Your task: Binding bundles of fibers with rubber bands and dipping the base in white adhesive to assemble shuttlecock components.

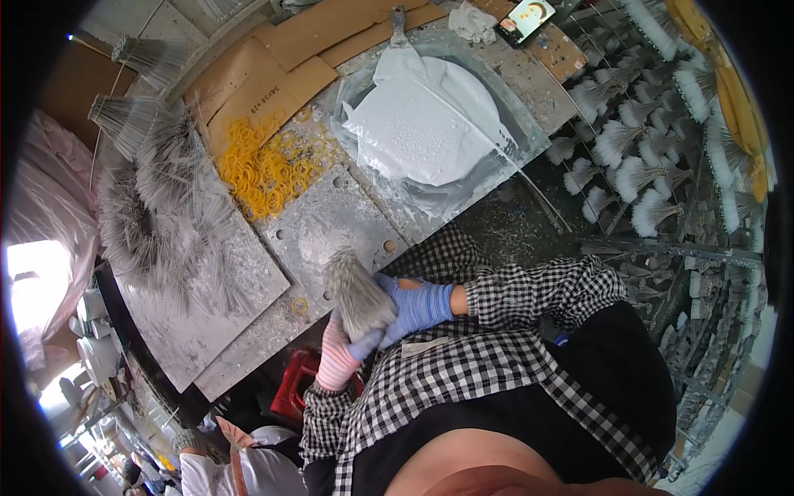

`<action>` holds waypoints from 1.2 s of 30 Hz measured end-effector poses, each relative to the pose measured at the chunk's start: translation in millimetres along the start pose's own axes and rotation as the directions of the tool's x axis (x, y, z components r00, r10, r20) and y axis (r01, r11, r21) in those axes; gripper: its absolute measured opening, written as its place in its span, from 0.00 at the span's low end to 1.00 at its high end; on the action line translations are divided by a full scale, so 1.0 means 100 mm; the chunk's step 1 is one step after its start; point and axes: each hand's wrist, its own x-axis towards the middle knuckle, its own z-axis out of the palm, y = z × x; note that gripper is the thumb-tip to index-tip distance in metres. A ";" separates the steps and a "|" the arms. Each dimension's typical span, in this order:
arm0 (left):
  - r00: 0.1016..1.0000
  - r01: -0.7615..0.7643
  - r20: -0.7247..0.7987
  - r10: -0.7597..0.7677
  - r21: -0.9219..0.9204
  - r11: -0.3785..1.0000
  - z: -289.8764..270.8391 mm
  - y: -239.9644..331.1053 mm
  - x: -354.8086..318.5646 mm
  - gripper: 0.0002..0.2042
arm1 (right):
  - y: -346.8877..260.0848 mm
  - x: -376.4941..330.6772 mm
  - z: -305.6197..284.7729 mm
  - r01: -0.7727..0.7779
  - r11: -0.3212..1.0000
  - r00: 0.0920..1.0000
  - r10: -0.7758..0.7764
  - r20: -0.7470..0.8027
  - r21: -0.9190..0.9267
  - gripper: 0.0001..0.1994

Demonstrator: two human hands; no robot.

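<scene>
A thick bundle of thin grey sticks [357,295] stands between my two gloved hands at the near edge of a grey metal bench [322,223]. My right hand [413,307], in a blue glove, wraps around the bundle's side. My left hand [337,357], in a pink striped glove, grips the bundle from below. Both sleeves are black-and-white checked.
A pile of yellow rubber bands [266,169] lies on the bench, beside fanned heaps of grey sticks [165,207]. White paste [430,116] fills a clear-lined tray with a scraper. White-tipped bundles [628,174] hang in racks at right. A phone [526,20] lies at the top. A red crate [294,384] sits below.
</scene>
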 end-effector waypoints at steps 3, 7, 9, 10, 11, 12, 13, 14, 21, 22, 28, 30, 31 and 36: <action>0.968 0.226 -0.059 -0.245 -0.230 0.947 0.07 -0.15 -0.03 0.31 | -0.16 -0.10 -0.22 -0.428 0.886 0.874 0.357 0.330 0.177 0.54; 0.958 0.165 -0.220 -0.186 -0.107 0.980 0.20 -0.24 -0.01 0.26 | -0.09 -0.19 -0.20 -0.584 0.809 0.783 0.536 0.316 0.074 0.55; 0.957 0.106 -0.279 -0.073 0.105 0.989 0.17 -0.48 0.04 0.24 | 0.12 -0.25 -0.02 -0.304 0.762 0.951 0.274 0.142 0.572 0.46; 0.961 0.105 -0.264 -0.087 0.055 0.993 0.12 -0.61 0.07 0.23 | 0.07 -0.27 -0.03 -0.316 0.650 0.945 0.280 0.169 0.691 0.43; 0.941 0.213 -0.243 -0.233 -0.106 0.971 0.17 -0.50 0.09 0.24 | 0.16 -0.30 0.08 -0.260 0.689 0.956 0.281 0.082 0.676 0.36; 0.954 0.151 -0.265 -0.142 0.014 0.988 0.24 -0.42 0.14 0.24 | 0.29 -0.31 0.14 -0.237 0.711 0.965 0.250 0.077 0.662 0.30; 0.955 0.095 -0.291 -0.053 0.134 0.986 0.29 -0.41 0.13 0.24 | 0.37 -0.30 0.19 -0.216 0.730 0.974 0.210 0.088 0.649 0.24; 0.951 0.102 -0.308 -0.027 0.228 0.968 0.27 -0.43 0.13 0.24 | 0.29 -0.31 0.16 -0.084 0.793 0.985 0.158 -0.071 0.603 0.14; 0.944 0.044 -0.329 -0.005 0.112 0.993 0.14 -0.13 -0.15 0.22 | 0.03 -0.49 -0.36 -0.280 0.532 0.940 0.320 0.116 0.799 0.13; 0.939 0.018 -0.341 0.045 0.178 0.984 -0.01 -0.14 -0.24 0.22 | 0.04 -0.52 -0.48 -0.102 0.873 0.986 0.153 -0.068 0.478 0.14; 0.858 0.032 -0.513 0.023 0.097 0.995 -0.35 0.03 -0.50 0.16 | -0.13 -0.69 -0.88 -0.085 0.986 0.954 0.123 -0.272 0.146 0.20; 0.849 0.100 -0.508 -0.145 -0.114 0.988 -0.23 0.11 -0.47 0.11 | 0.10 -0.72 -0.76 -0.163 0.900 0.948 0.256 -0.187 0.405 0.24; 0.950 0.039 -0.309 -0.049 -0.038 0.999 -0.16 0.05 -0.39 0.11 | -0.25 -0.62 -0.67 -0.145 0.893 0.952 0.243 -0.185 0.427 0.24; 0.977 0.143 -0.093 -0.190 -0.374 0.916 0.22 -1.33 0.43 0.24 | 0.13 -0.32 0.12 -0.319 0.694 0.925 0.375 0.053 0.645 0.40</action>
